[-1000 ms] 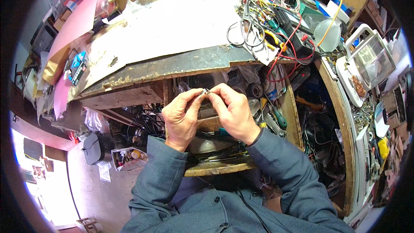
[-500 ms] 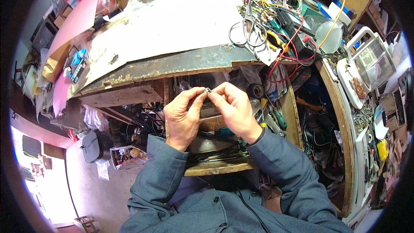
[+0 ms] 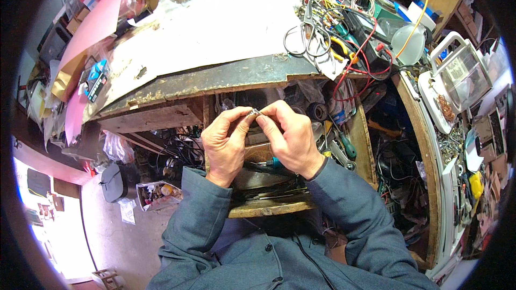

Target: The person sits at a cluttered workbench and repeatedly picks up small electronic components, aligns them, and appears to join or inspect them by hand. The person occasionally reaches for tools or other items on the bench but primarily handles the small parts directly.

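Note:
My left hand [image 3: 226,143] and my right hand [image 3: 290,138] meet above an open wooden drawer [image 3: 274,210]. Between the thumbs and forefingers of both is pinched a small metal part [image 3: 255,111], silvery with a dark patch. Most of it hides behind the fingertips, and its exact kind is too small to make out. Below my hands the drawer holds loose tools, among them a teal-handled screwdriver [image 3: 347,145] to the right of my right hand. A roll of dark tape [image 3: 317,110] lies just beyond that hand.
A white sheet [image 3: 226,29] covers much of the workbench [image 3: 215,78] ahead. Scissors [image 3: 307,35], pliers [image 3: 339,47] and red test leads [image 3: 359,59] crowd its right side. A clear-lidded white case [image 3: 457,70] stands at the right. Down left are a black bin [image 3: 114,183] and a box of odds and ends [image 3: 159,194].
Both hands have shifted very slightly to the left and up, still pinching the small metal part. The fingertips have turned a little around it.

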Action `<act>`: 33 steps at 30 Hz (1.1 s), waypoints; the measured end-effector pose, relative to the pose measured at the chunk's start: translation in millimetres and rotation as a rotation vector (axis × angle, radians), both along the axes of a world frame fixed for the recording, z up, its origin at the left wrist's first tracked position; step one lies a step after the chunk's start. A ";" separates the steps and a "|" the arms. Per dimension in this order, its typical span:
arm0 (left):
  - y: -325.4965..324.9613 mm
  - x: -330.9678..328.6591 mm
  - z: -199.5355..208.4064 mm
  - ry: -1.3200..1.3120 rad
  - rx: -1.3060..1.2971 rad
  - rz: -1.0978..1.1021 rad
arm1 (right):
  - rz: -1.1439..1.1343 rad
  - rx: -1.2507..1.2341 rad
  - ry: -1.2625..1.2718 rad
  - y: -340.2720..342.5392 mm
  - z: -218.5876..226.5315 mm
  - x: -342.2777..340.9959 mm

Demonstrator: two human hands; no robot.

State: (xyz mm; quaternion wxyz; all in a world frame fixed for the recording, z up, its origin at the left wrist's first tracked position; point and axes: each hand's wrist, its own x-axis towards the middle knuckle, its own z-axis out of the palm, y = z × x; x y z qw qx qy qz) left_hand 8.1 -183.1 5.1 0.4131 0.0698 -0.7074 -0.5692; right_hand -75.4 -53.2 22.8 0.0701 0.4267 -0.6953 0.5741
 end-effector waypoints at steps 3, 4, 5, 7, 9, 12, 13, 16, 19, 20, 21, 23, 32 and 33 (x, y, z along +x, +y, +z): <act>0.0 0.1 0.2 0.028 -0.026 -0.024 | 0.426 -0.104 -0.974 4.6 7.9 -6.9; 0.1 0.0 0.6 0.036 -0.034 -0.039 | 0.546 -0.109 -1.225 10.5 7.7 -13.4; -0.4 -0.2 -0.3 0.034 -0.049 -0.033 | 0.591 -0.128 -1.301 12.0 8.9 -15.1; -1.9 -0.9 -3.9 0.028 -0.080 -0.022 | 0.598 -0.143 -1.347 12.6 9.5 -15.6; -1.0 0.2 0.2 0.003 -0.139 0.000 | 0.522 -0.134 -1.289 11.3 8.1 -12.9; 0.1 0.3 4.3 -0.035 -0.178 -0.002 | 0.144 -0.080 -0.377 1.3 -8.5 -6.5; -0.1 1.2 5.0 -0.049 -0.183 -0.003 | -0.017 0.061 -0.104 5.8 3.0 -1.3; 2.1 1.7 7.7 -0.032 -0.164 0.007 | -0.186 0.126 0.429 6.9 7.4 -1.3; 2.2 1.0 6.9 -0.030 -0.140 -0.009 | -0.205 0.094 0.521 6.3 4.3 -4.8; 1.9 1.1 7.1 -0.031 -0.146 -0.008 | -0.192 0.085 0.467 6.2 5.4 -4.2; 1.6 1.4 7.4 -0.033 -0.153 -0.007 | -0.179 0.075 0.414 6.1 7.2 -2.8; 0.9 1.0 6.5 -0.024 -0.172 -0.004 | -0.140 0.052 0.207 5.6 6.8 -1.0; -2.3 0.0 3.0 -0.015 -0.242 0.001 | -0.069 0.050 -0.124 6.5 10.3 0.9; -3.0 0.9 3.6 -0.028 -0.251 -0.001 | -0.128 0.022 0.094 4.2 3.3 -0.6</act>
